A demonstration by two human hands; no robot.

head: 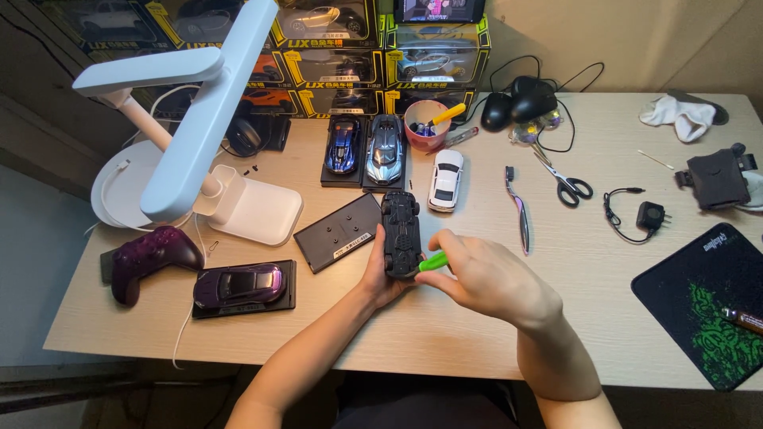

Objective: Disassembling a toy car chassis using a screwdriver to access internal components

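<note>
My left hand (pixel 381 280) grips a black model car (pixel 401 230) turned upside down, its underside facing up, near the middle of the wooden desk (pixel 445 334). My right hand (pixel 489 278) holds a green-handled screwdriver (pixel 433 260) whose tip is at the car's near end. A flat black display base (pixel 338 232) lies just left of the car. Beyond it, a blue model car (pixel 342 146) and a grey-blue one (pixel 386 149) stand on black bases, with a white model car (pixel 446 179) to their right.
A white desk lamp (pixel 207 119) stands at the left, a purple game controller (pixel 147 258) and a purple model car on its base (pixel 240 284) in front. Boxed model cars (pixel 433 59) line the back. A pink cup (pixel 425 125), toothbrush (pixel 518 210), scissors (pixel 566 183) and mouse pad (pixel 707 306) lie to the right.
</note>
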